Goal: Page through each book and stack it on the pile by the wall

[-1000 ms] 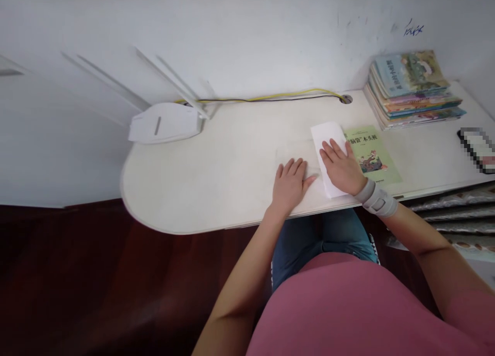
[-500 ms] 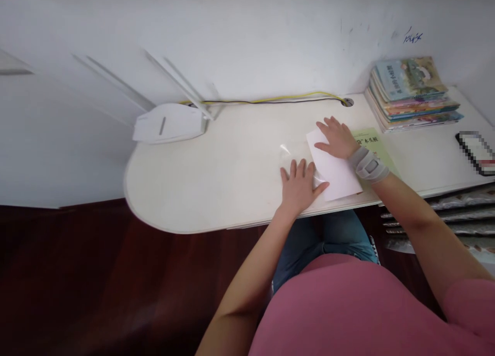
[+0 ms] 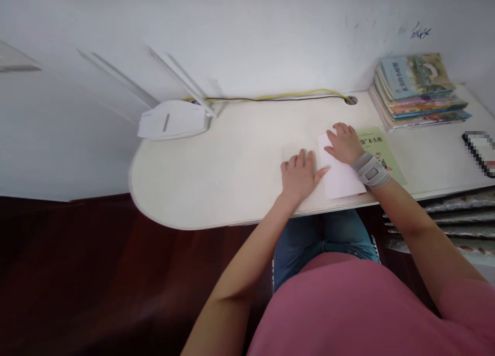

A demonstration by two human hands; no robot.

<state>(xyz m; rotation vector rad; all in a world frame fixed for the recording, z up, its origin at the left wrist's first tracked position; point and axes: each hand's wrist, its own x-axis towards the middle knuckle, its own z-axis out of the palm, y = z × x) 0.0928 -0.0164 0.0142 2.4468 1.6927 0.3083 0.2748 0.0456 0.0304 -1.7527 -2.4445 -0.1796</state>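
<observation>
My left hand (image 3: 297,176) lies palm down on the white desktop, fingers spread. Part of a clear plastic film (image 3: 288,151) shows faintly beyond its fingertips; the rest is hidden under the hand. The left thumb reaches the edge of a white sheet (image 3: 340,179), which covers the left part of a green-covered book (image 3: 381,148). Whether the sheet is joined to the book I cannot tell. My right hand (image 3: 344,143) rests on the upper part of the sheet with fingers bent a little and apart, and a grey strap circles its wrist.
A white router (image 3: 174,121) with antennas stands at the left, its cables (image 3: 270,96) running along the wall to a hole in the desk (image 3: 232,175). At the back right is a stack of books (image 3: 417,93). A phone-like object (image 3: 477,152), partly blurred out, lies at the far right.
My right hand has shifted slightly right, its fingers drawn closer together. The white sheet has moved away from my left hand, and less of the clear film shows.
</observation>
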